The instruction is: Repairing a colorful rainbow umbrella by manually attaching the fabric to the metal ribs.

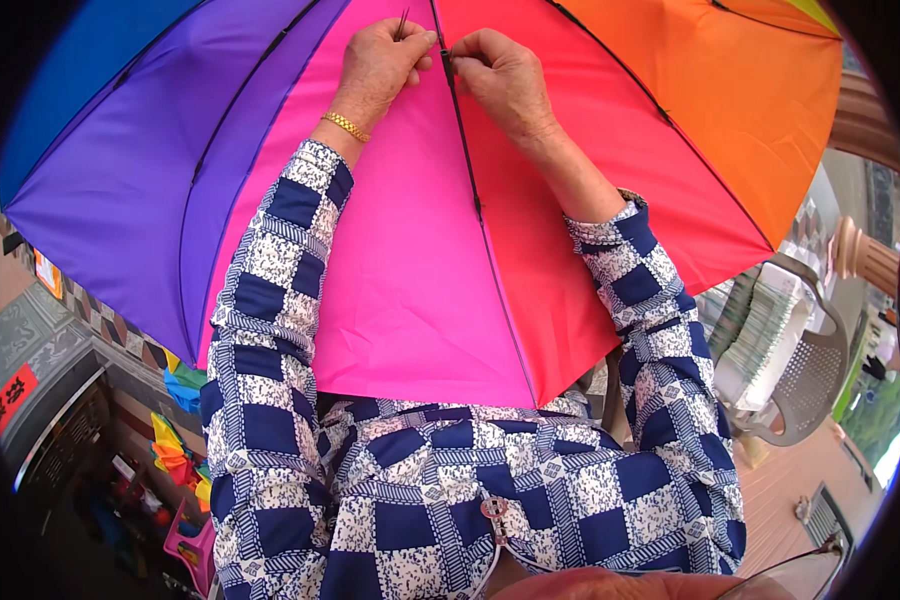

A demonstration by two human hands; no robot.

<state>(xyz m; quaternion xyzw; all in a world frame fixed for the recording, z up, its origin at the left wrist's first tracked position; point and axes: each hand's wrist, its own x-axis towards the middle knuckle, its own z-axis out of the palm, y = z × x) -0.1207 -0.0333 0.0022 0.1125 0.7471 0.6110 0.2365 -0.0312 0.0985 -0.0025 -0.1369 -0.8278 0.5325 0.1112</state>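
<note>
A rainbow umbrella [400, 270] is spread before me, its dark metal ribs facing me and its pink and red panels in the middle. My left hand [385, 62] is closed over the pink panel. Thin dark points [402, 24] stick up from its fingers; the rest of that slim tool is hidden in the hand. Across the rib, over the red panel, my right hand [505, 80] pinches with thumb and forefinger right beside the rib's dark joint [447, 60]. What sits between those fingertips is too small to make out.
To the right, a grey plastic chair [815, 385] bears a white box [765, 345] filled with thin rods. Bright folded cloth [173, 450] and a pink basket [192, 548] are at the lower left. The umbrella's lower edge reaches my lap.
</note>
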